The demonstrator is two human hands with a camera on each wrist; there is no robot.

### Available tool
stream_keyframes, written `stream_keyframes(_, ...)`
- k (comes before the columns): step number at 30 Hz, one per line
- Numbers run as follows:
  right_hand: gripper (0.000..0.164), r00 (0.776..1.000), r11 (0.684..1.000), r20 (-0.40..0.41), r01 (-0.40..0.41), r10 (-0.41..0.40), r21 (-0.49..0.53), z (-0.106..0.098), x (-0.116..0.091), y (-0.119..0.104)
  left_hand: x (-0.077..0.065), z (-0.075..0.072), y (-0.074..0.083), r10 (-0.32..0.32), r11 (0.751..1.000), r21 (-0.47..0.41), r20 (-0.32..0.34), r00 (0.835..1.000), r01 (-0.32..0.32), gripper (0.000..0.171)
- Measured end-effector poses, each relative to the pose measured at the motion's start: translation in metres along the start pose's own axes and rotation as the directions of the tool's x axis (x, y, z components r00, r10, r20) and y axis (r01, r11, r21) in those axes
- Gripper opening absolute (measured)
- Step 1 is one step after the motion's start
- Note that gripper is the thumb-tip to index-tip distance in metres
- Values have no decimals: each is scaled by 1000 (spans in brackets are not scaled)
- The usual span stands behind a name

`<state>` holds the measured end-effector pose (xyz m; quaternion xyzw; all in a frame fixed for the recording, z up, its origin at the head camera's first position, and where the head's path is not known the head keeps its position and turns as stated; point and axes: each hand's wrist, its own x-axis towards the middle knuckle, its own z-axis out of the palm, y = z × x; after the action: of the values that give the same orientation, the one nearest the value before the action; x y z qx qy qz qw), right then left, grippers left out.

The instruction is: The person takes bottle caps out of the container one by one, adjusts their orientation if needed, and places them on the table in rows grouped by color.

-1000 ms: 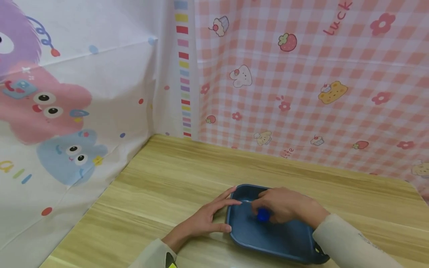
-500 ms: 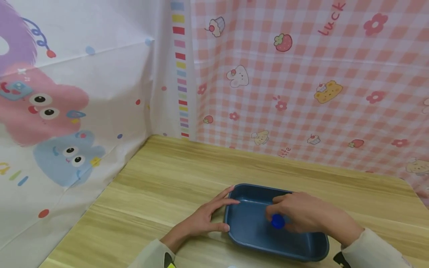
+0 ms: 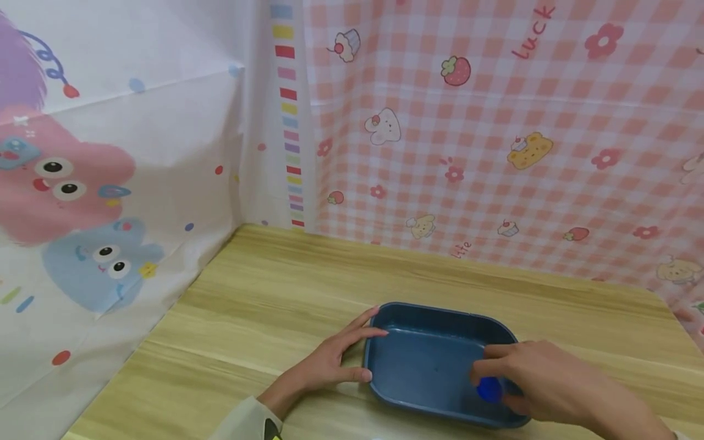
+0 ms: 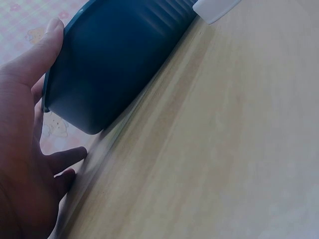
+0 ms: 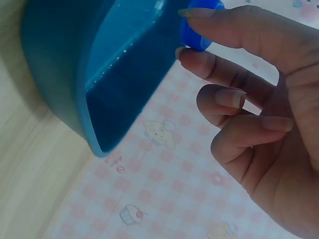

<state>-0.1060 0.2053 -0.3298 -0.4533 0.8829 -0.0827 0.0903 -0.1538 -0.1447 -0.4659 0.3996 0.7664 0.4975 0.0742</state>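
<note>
A dark blue rectangular tray (image 3: 423,406) with rounded corners stands on the wooden table. My left hand (image 3: 328,360) rests at its left end, fingers spread and fairly straight, with the fingertips touching the rim. In the left wrist view the thumb lies against the edge of the tray (image 4: 114,64). Over the tray's right end, my right hand (image 3: 544,379) pinches a small round blue bottle cap (image 3: 489,389) between thumb and index finger. In the right wrist view the blue cap (image 5: 197,30) shows at the fingertips, while the other fingers are curled.
Wooden tabletop (image 3: 275,287) surrounds the tray. A pink checked cloth (image 3: 467,122) hangs behind the table, and a white cartoon-printed cloth (image 3: 181,134) hangs along the left. The left wrist view shows part of an unclear white object (image 4: 214,7) near the tray.
My right hand has moved right and toward me with the blue bottle cap, from the middle of the tray to its right end. My left hand stays at the rim.
</note>
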Motion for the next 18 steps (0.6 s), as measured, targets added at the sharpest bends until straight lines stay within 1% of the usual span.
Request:
stream_keyframes(2, 46, 1000, 999, 16, -21, 20, 26, 2, -11, -3, 0, 0, 0, 2, 1000, 1, 2, 1000, -2, 67)
stream_keyframes(6, 40, 998, 996, 35, -47, 45, 70, 6, -29, -6, -2, -1, -1, -3, 1000, 2, 1, 1000, 3, 65)
stream_keyframes(9, 26, 999, 995, -3, -39, 40, 92, 12, -39, -9, -3, -2, -2, -8, 1000, 2, -5, 1000, 8, 63)
stream_keyframes(13, 13, 997, 994, -45, -61, 66, 95, 27, -50, -14, -4, -3, -1, -2, 1000, -2, -6, 1000, 2, 64)
stream_keyframes(16, 11, 996, 990, -35, -75, 80, 120, 41, -56, -15, -4, -4, -1, 1, 1000, -2, -5, 1000, -1, 64)
stream_keyframes(18, 12, 996, 987, -12, -86, 88, 139, 51, -59, -15, -4, -4, -1, 2, 1000, 1, -5, 1000, -2, 64)
